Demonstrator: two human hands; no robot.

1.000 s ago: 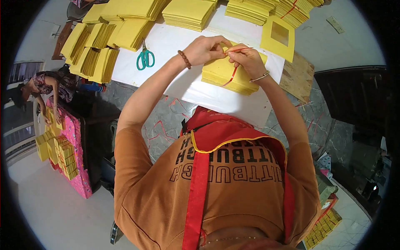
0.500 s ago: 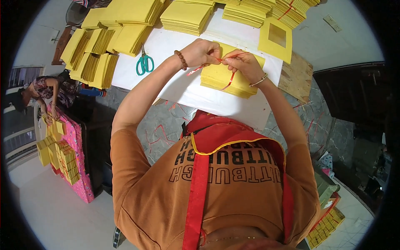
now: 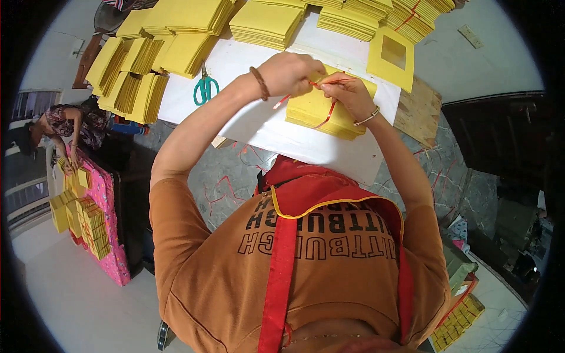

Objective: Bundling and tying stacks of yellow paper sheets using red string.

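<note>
A stack of yellow envelope-like sheets [image 3: 315, 115] lies on the white table [image 3: 253, 126] in front of me. Red ribbon [image 3: 333, 109] runs around the stack and up to my fingers. Above the stack, my left hand [image 3: 292, 72] has its fingers curled at the ribbon, with a loose red end hanging below it. Fingertips of my right hand [image 3: 347, 94] pinch the ribbon close beside the left hand. What the left fingertips grip is partly hidden and slightly blurred.
Green-handled scissors [image 3: 206, 89] lie to the left. Yellow stacks [image 3: 268, 25] line the far side, and a yellow sheet with a rectangular window [image 3: 389, 56] lies at right. Another person [image 3: 69, 126] handles yellow pieces at a pink-covered table [image 3: 112, 235]. Red ribbon scraps litter the floor.
My left hand has shifted slightly right, its back turning over and covering more of the ribbon. The right hand keeps its pinch, almost in place.
</note>
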